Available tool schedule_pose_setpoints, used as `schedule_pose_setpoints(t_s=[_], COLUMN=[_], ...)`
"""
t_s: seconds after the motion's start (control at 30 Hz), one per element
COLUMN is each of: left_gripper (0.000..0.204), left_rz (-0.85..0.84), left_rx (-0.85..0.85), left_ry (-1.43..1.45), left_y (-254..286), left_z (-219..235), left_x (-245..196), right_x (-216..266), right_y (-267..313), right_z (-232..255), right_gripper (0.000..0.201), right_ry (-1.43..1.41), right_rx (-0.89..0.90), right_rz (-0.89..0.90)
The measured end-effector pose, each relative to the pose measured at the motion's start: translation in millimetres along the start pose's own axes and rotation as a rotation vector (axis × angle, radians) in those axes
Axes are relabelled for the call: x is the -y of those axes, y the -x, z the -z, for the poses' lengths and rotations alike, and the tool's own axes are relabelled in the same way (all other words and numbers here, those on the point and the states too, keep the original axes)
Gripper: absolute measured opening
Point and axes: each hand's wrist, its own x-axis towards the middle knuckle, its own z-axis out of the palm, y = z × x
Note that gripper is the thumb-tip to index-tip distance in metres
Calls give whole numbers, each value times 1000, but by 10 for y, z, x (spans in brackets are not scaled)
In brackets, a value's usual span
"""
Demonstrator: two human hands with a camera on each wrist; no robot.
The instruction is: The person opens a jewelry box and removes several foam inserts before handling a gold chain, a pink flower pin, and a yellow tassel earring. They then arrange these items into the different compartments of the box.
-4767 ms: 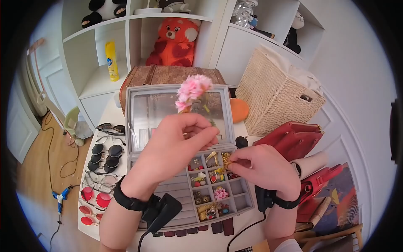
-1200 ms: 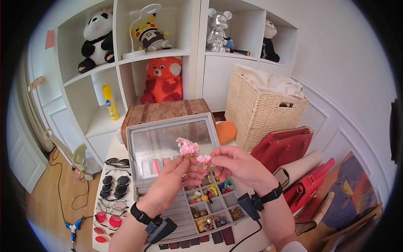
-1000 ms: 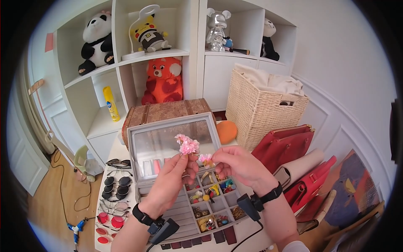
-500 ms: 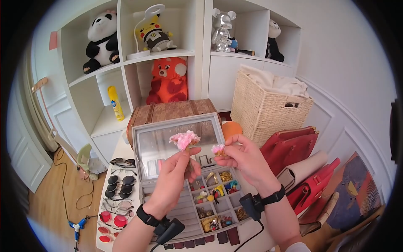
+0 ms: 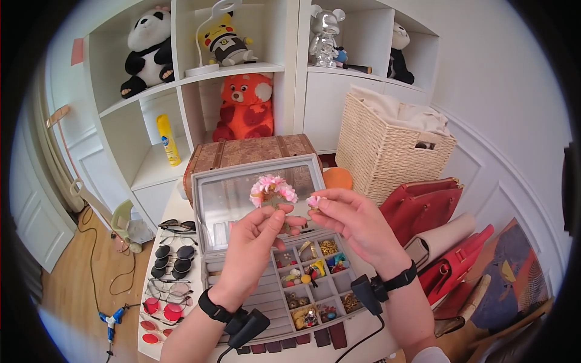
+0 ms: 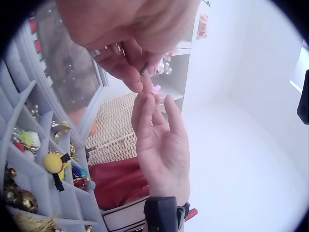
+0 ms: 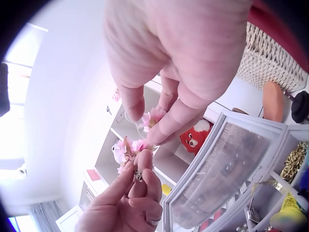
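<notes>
My left hand (image 5: 257,239) pinches a curved pink flower ornament (image 5: 271,183) upright before the lid, its blossoms bending over in an arch. A smaller pink flower piece (image 5: 313,202) is between the thumb and fingertips of my right hand (image 5: 360,224), close beside it. In the right wrist view a thin pale wire curves next to this small flower piece (image 7: 154,117). Both hands are above the grey jewelry box (image 5: 249,302), whose glass lid (image 5: 230,202) stands raised. Its right-hand compartments hold earrings, gold chains (image 5: 328,247) and a yellow ball trinket (image 5: 306,278).
Several pairs of sunglasses (image 5: 181,268) line the table's left side. Behind the lid is a brown trunk (image 5: 254,151). A woven basket (image 5: 387,151) and red handbags (image 5: 417,206) stand to the right, shelves with plush toys (image 5: 244,112) at the back.
My right hand has left the upper right compartments and now pinches the small flower piece. The pink flower once in a compartment is gone from there. Lately the larger ornament has turned, showing its arch.
</notes>
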Motion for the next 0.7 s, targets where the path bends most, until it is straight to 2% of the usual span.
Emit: schedule_pose_setpoints(t_s=[0.3, 0.7], left_gripper=[35, 34], left_rz=[-14, -13], left_rx=[-21, -46], left_ry=[-121, -171], left_y=[14, 4], left_z=[-5, -10], left_x=[-28, 16], right_x=[77, 44], right_y=[30, 63], right_z=[-13, -37], right_gripper=[32, 26], right_ry=[133, 302], right_rx=[-60, -82], right_rz=[66, 168])
